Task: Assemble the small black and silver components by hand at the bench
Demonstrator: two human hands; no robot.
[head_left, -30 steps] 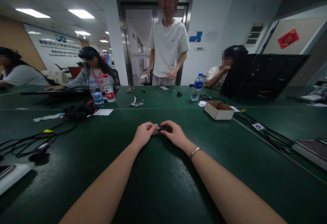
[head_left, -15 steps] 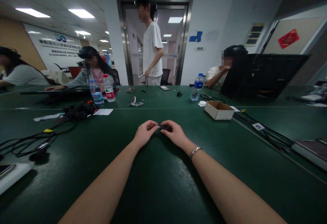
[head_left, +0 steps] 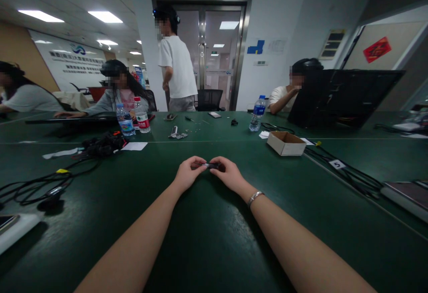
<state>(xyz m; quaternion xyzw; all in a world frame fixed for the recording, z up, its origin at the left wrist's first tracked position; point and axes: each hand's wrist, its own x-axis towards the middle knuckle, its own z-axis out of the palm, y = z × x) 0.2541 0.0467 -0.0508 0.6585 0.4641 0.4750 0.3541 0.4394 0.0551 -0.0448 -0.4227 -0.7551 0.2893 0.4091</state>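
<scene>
1. At the middle of the green surface (head_left: 207, 230), a small dark object (head_left: 213, 166) with a shiny end lies crosswise between my two grips.
2. My left grip (head_left: 187, 172) is pinched on the shiny end; my right grip (head_left: 230, 175) is closed around the dark end. A metal bracelet (head_left: 255, 198) circles my right wrist.
3. Holding both ends seems meant to steady so slight a piece. My own fingers hide much of it, so I cannot tell what it is, nor whether it touches the surface.
4. Straight ahead and slightly left, small loose parts (head_left: 178, 135) lie close together, probably grouped to avoid scattering.
5. Beyond my right grip stands a shallow open box (head_left: 293, 150), with black cables (head_left: 357, 178) running beside it; these would hinder a reach to the right.
6. Farther left are a dark tangle of gear (head_left: 105, 144) and two bottles (head_left: 125, 122). A blue-capped bottle (head_left: 257, 113) stands behind the box, and a person in white (head_left: 179, 70) is beyond the far edge.
</scene>
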